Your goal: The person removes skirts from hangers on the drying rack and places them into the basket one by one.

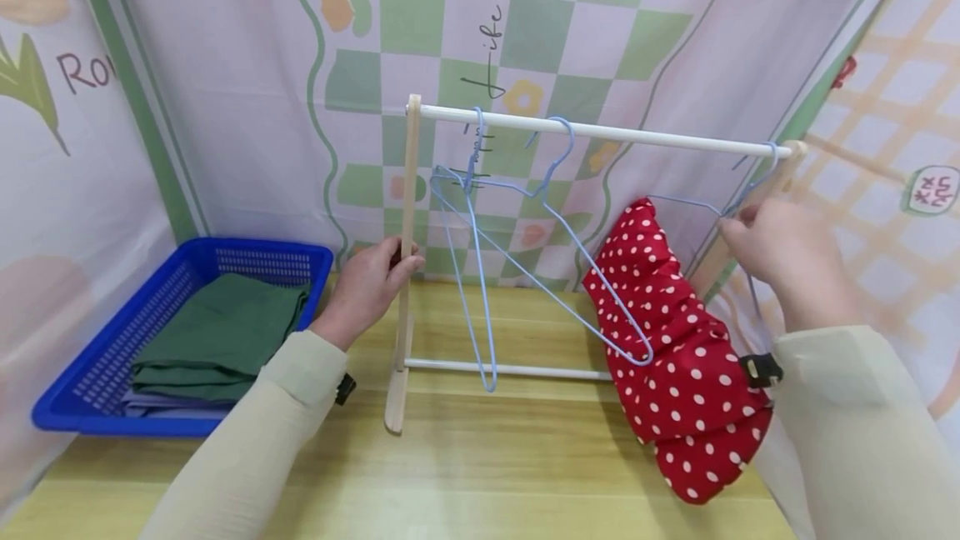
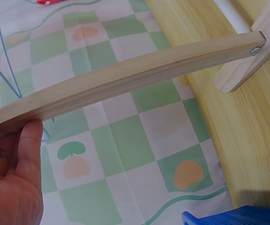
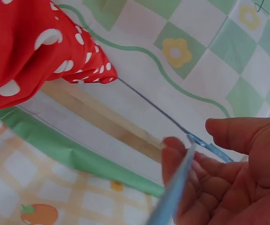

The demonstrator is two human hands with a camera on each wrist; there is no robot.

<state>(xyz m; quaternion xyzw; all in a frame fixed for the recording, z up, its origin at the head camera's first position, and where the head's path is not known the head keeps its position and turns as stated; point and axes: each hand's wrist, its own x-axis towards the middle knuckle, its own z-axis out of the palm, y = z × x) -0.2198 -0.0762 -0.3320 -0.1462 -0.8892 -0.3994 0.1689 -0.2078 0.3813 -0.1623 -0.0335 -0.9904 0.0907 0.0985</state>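
Both sleeves reach in: left hand [image 1: 372, 277] grips the rack's upright [image 1: 408, 223] to steady it, while right hand [image 1: 761, 236] pinches the blue hanger [image 1: 686, 205] carrying the red spotted cloth [image 1: 675, 357] at the rail's [image 1: 600, 130] right end.

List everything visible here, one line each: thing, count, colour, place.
drying rack: one, pale wood posts, white rails, mid table
empty hangers: two, light blue, on top rail
hanger with garment: one, light blue, rail's right end
polka-dot garment: one, red and white, on that hanger
basket: one, blue, table's left
folded cloth: green, in basket
table: one, light wood
left hand: holds rack's left post
right hand: fingers pinch garment's hanger
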